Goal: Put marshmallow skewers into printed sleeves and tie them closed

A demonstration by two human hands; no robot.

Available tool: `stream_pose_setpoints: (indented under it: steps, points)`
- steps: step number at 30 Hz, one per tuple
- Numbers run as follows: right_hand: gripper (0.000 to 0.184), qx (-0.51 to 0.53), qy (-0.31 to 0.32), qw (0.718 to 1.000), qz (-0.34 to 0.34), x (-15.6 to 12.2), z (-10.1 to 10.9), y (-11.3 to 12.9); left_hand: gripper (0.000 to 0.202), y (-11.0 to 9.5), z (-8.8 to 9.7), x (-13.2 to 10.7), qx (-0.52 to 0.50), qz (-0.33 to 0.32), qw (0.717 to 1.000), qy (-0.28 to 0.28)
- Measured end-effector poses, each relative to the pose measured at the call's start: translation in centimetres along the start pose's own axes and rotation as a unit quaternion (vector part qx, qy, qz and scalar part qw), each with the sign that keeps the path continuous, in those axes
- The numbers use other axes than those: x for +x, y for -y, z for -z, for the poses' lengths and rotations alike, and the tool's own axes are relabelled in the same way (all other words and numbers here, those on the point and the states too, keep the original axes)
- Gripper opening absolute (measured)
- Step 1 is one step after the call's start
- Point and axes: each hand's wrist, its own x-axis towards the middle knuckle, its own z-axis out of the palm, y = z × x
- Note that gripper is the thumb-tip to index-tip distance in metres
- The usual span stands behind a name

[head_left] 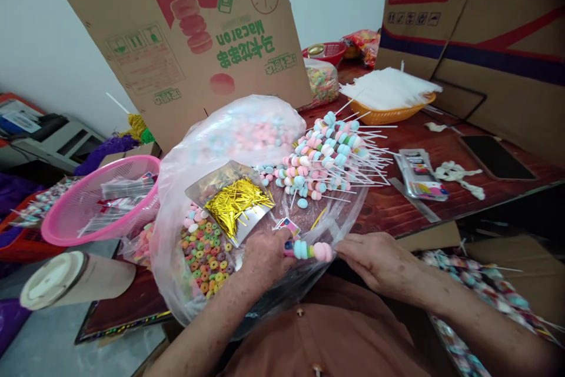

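My left hand is closed around one end of a marshmallow skewer with blue, green and pink pieces. A small printed card shows just beyond its fingers. My right hand pinches at the skewer's pink end; the stick there is hidden by the fingers. Behind my hands lies a pile of finished marshmallow skewers with white sticks. To the left are an open box of gold twist ties and loose cereal rings, on a clear plastic bag.
A large bag of marshmallows leans before a cardboard box. At left are a pink basket and a lidded paper cup. At right are an orange basket of white sticks, packaging sleeves and a phone.
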Motion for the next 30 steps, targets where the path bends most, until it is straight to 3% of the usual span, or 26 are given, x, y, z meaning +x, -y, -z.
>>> stream_pose_setpoints:
  steps: [5, 9, 11, 13, 17, 20, 24, 30]
  points:
    - [0.015, -0.039, -0.063, 0.997, -0.020, 1.0, -1.3, 0.8, 0.056, -1.1, -1.1, 0.2, -0.129, -0.025, 0.988, 0.080]
    - [0.017, -0.032, -0.021, 0.999, 0.028, 1.7, -1.9, 0.4, 0.096, -0.7, -0.2, 0.6, -0.188, -0.058, 0.976, 0.093]
    - [0.017, -0.010, -0.016, 1.000, 0.016, 1.5, -1.9, -0.3, 0.103, 0.5, 0.8, 0.4, -0.186, -0.061, 0.973, 0.118]
    - [0.017, 0.018, -0.034, 0.999, 0.007, 1.1, -1.7, -1.0, 0.089, 1.9, 1.6, 0.0, -0.168, -0.054, 0.973, 0.151]
    - [0.018, 0.050, -0.037, 0.997, 0.035, 0.6, -1.4, -1.1, 0.035, 3.0, 2.0, -0.5, -0.141, -0.021, 0.970, 0.197]
    - [0.018, 0.044, -0.015, 0.998, 0.045, 1.1, -1.2, -0.2, 0.033, 2.1, 1.4, -0.3, -0.176, -0.008, 0.962, 0.211]
    - [0.015, 0.028, 0.000, 0.999, 0.039, 2.2, -1.1, 0.7, 0.038, 0.7, 0.2, -0.1, -0.287, 0.007, 0.921, 0.264]
    - [0.019, 0.027, -0.044, 0.997, 0.057, 2.5, 0.0, -0.6, 0.039, 1.2, -0.5, -0.6, -0.397, 0.030, 0.884, 0.246]
